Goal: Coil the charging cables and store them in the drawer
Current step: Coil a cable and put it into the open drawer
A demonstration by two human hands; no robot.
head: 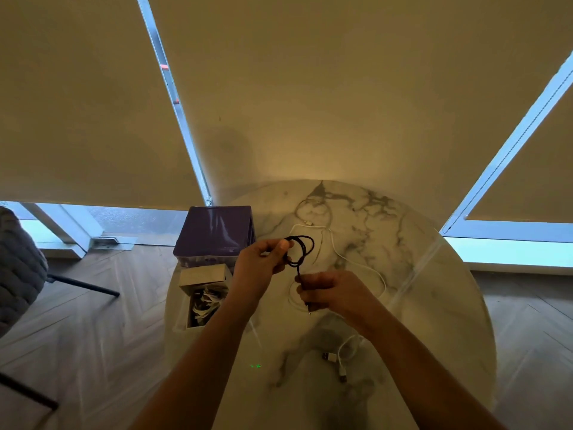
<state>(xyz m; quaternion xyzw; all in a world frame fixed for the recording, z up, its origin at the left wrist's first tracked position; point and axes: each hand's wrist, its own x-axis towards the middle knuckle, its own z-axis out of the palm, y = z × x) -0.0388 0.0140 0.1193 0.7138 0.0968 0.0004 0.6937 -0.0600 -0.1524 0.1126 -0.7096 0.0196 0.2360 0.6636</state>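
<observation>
**Head view: black cable half coiled, loops at risk of springing loose**

Head camera looks down on our round marble table [434, 290], where we stand with both hands raised over it. At the table's left edge sits a purple storage box [214, 234], and in front of it a small open drawer [203, 293] already holding coiled white cables. A long white charging cable [356, 265] lies uncoiled across the marble beneath our hands, and a second white cable with USB plugs [341, 361] lies nearer to us.

Our left hand [260, 268] pinches several loops of the black cable [302, 251] between thumb and fingers. Our right hand [328, 293] is closed around the cable's free tail, whose plug end pokes out below the fist.

We judge the coil unfinished, and the risks start there:

- The loops are held at one point only; a slackened pinch would let them spring open or drop.
- Pulling the tail too hard with the right hand could drag the loops tight or twist them.
- The black coil hangs right above the white cable, so lowering it carelessly could snag the two together.
- The drawer looks fairly full; a loose coil may unravel going in.
</observation>
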